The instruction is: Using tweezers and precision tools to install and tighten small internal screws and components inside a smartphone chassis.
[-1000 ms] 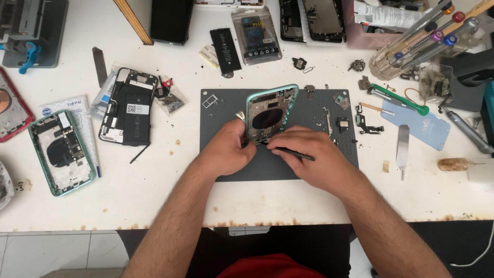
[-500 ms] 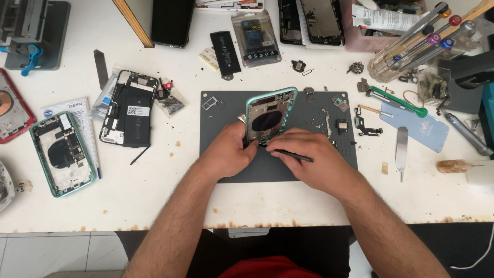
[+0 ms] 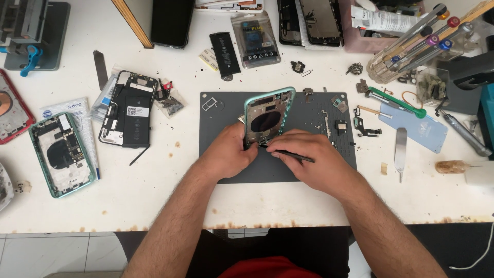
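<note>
A teal-rimmed phone housing stands tilted on the dark grey work mat, its open inside facing me. My left hand grips its lower left edge. My right hand holds a thin black tool whose tip meets the housing's lower end. Small screws and loose parts lie on the mat to the right of the housing.
A green opened phone and a black opened phone lie at left. A battery, a bagged part and disassembled phones sit at the back. Screwdrivers in a holder, a metal spatula and a blue sheet are at right.
Both hands stay at the housing's lower end with only slight shifts. The housing's tilt is nearly unchanged.
</note>
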